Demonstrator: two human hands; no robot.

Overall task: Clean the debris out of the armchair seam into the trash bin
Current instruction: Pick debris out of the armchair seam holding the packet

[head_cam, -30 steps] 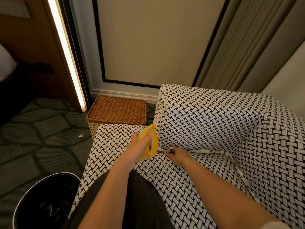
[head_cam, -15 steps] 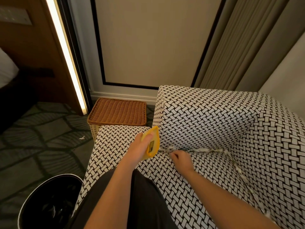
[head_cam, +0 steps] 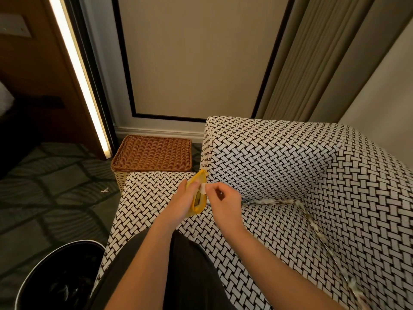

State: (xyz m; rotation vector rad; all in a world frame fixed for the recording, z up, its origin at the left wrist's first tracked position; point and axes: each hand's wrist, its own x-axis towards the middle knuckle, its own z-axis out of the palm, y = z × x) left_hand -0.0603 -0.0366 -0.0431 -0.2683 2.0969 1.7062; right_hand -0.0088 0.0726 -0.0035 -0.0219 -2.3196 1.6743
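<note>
Since 0.5 s ago, the right hand [head_cam: 223, 202] has left the seam and risen to meet the left hand [head_cam: 180, 204] above the seat's far-left part. Its thumb and forefinger pinch 1 white scrap [head_cam: 203, 189] right at the open mouth of the yellow pouch [head_cam: 199, 209]. The left hand's fingers curl round that pouch and hold it upright.

Pale debris [head_cam: 270, 201] lines the armchair [head_cam: 290, 164] seam from just beside the right hand to the inner corner. From there it runs down the second seam toward the lower right edge of view.

The trash bin [head_cam: 29, 276] stands on the carpet [head_cam: 44, 198] at lower left, its rim just beside the seat's near corner and well apart from both hands. A wicker basket [head_cam: 152, 153] sits against the seat's far edge, beside the patterned upright panel. Open carpet lies left of the seat, with 1 small white bit [head_cam: 104, 190] near the basket.
</note>
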